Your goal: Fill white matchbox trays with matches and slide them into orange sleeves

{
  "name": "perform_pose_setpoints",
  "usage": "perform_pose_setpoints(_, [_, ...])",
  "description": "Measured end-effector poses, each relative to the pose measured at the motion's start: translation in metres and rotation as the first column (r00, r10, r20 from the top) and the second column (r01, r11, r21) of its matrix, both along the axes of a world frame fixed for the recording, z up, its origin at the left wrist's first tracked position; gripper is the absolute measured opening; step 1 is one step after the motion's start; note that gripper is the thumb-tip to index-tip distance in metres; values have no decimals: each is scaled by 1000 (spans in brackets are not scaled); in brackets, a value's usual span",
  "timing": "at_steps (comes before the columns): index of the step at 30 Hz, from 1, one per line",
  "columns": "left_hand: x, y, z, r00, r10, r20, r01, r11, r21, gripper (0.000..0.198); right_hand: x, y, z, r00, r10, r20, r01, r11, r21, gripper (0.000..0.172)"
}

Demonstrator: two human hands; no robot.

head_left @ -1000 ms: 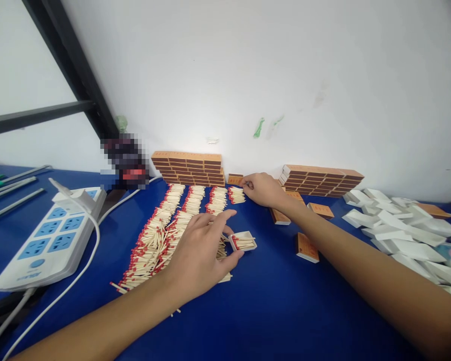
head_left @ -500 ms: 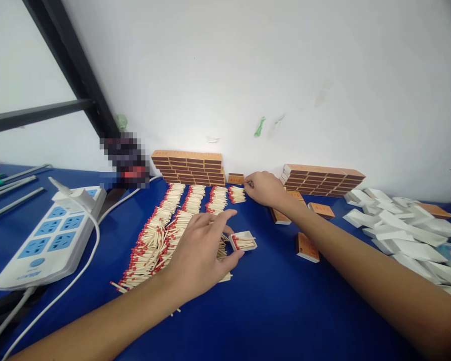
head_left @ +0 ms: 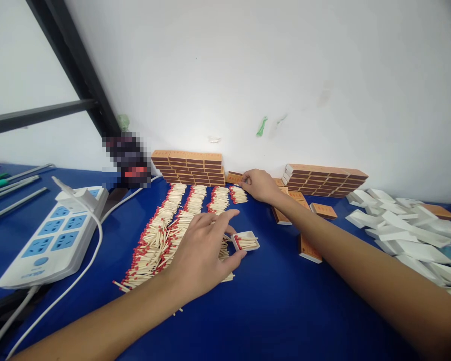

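Note:
My left hand (head_left: 206,245) rests low over the matches, thumb and fingers curved around the left end of a small white matchbox tray (head_left: 254,245). Several red-tipped matches (head_left: 244,242) lie in that tray. Farther back, my right hand (head_left: 261,184) has its thumb and forefinger pinched together at the right end of an orange matchbox (head_left: 233,177) by the wall. What is between those fingertips is too small to make out. Just in front of them lies a short row of matches (head_left: 238,194). Longer rows of matches (head_left: 154,245) spread left, partly hidden by my left hand.
Stacked matchboxes (head_left: 195,168) stand against the wall, with a second stack (head_left: 323,179) farther right. Loose matchboxes (head_left: 323,210) lie near my right forearm. White trays (head_left: 406,225) are heaped at right. A power strip (head_left: 52,235) with a white cable (head_left: 93,255) sits left.
My right hand has shifted slightly left, its fingertips now covering the right end of the matchbox by the wall. My left hand and the tray keep their places; the view has shifted slightly.

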State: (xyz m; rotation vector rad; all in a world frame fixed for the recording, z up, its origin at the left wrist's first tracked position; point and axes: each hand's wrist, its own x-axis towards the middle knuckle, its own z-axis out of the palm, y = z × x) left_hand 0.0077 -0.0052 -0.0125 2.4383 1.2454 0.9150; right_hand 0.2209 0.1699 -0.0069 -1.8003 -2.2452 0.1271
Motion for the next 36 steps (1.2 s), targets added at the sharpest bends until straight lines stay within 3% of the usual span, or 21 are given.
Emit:
perform_pose_setpoints(8, [-1,0,0,1000,7,-4,-7,1000,-5,65,1,-2,0,999,-5,-40,6,1000,25,17])
perform_pose_setpoints(16, [0,0,-1,1000,1,5,-1,1000,1,66,0,-9,9,999,42,0,-42,989,139,36])
perform_pose_setpoints(23, [1,-1,-1,1000,0,1,0,1000,-9,66,6,-1,2,995,97,7,-97,993,71,18])
perform_pose_setpoints(36, [-1,1,-2,1000,-2,0,2,1000,5,67,6,-5,7,995,99,6,-98,993,-66,15])
